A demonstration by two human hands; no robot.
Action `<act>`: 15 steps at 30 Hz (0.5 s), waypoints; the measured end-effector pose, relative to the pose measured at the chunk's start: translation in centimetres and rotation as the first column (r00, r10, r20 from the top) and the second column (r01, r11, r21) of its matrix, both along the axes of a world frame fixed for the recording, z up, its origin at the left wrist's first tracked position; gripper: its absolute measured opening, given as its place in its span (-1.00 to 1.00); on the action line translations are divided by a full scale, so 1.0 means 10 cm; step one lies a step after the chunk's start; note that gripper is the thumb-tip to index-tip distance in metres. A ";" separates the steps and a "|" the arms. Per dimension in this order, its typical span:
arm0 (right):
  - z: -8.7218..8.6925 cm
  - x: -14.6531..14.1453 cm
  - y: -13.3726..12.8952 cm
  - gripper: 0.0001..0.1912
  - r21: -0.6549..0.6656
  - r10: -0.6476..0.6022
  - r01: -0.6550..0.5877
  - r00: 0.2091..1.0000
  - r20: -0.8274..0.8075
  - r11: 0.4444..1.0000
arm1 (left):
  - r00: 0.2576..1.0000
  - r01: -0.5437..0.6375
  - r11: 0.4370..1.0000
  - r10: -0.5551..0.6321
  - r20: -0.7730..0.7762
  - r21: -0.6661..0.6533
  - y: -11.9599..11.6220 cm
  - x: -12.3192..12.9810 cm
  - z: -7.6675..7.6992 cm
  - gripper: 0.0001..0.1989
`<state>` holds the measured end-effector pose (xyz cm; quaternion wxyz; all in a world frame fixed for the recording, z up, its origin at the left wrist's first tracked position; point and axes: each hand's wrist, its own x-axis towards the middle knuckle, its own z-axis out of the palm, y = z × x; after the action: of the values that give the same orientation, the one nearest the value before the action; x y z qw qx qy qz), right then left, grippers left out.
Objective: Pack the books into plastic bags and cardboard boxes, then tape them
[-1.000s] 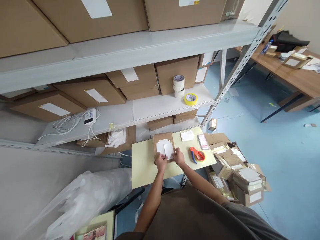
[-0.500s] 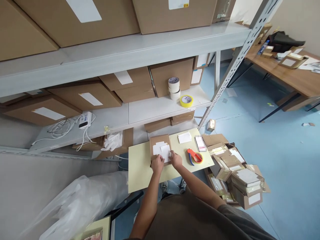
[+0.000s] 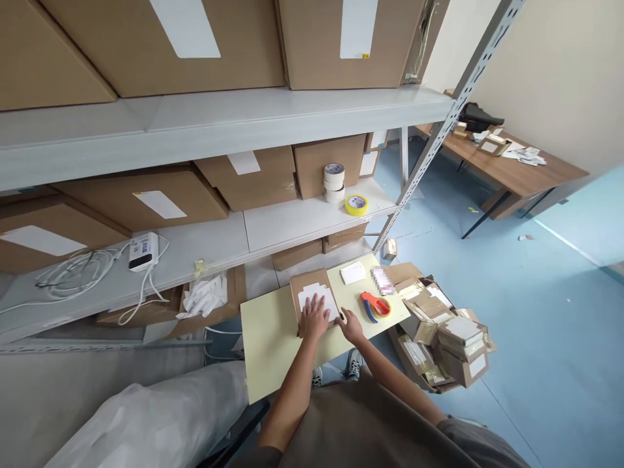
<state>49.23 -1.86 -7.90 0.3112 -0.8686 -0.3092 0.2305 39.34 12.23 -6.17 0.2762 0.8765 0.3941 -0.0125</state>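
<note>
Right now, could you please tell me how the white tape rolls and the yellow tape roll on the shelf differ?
The white tape rolls are stacked into a small column, while the yellow tape roll lies singly and sits much lower. The white rolls stand close to the cardboard box behind them; the yellow roll is nearer the front edge of the shelf. Both lie flat, so the yellow roll and the top white roll show their round openings upward.

The tape dispenser (image 3: 374, 304) is red and blue.
</note>
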 end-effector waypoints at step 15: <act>0.23 -0.86 0.47 -0.59 0.318 0.086 -0.068 0.995 -0.045 0.946 | 0.931 -0.177 0.965 0.228 0.286 -0.191 0.62 -0.78 0.10 -0.33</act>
<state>40.62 2.82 -5.60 0.4457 -0.7877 -0.3666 0.2154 31.51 18.46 -5.18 0.4040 0.7970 0.4328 0.1197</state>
